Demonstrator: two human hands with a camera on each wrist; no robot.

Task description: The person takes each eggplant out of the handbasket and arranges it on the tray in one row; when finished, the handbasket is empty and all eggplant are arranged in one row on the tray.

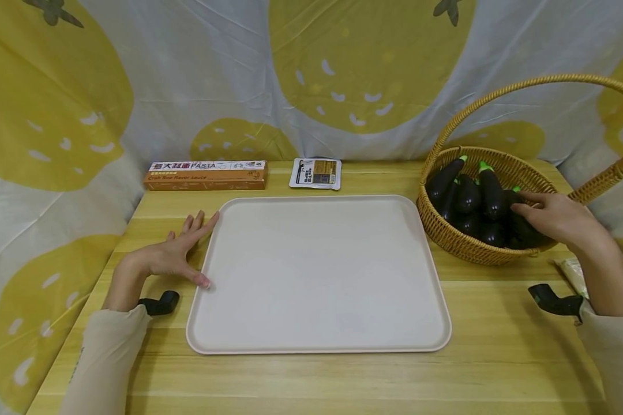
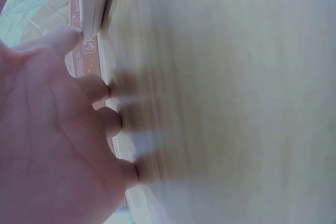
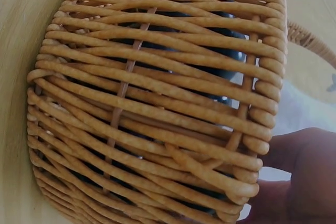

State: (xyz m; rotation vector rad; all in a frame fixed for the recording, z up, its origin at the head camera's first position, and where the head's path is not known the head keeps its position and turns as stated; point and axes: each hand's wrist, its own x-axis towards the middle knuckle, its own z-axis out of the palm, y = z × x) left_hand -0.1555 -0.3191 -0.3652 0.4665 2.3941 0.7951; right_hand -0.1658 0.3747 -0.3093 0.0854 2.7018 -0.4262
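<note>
Eggplants lie in the basket at the right grip's fingertips; whether clamped, cannot tell; left grip: fingers apart, touching the tray's left edge

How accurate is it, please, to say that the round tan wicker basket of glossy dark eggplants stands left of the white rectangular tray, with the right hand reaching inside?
Left is wrong: the round tan wicker basket stands right of the white rectangular tray, as the head view shows. The glossy dark eggplants are in it, and the right hand reaches inside.
</note>
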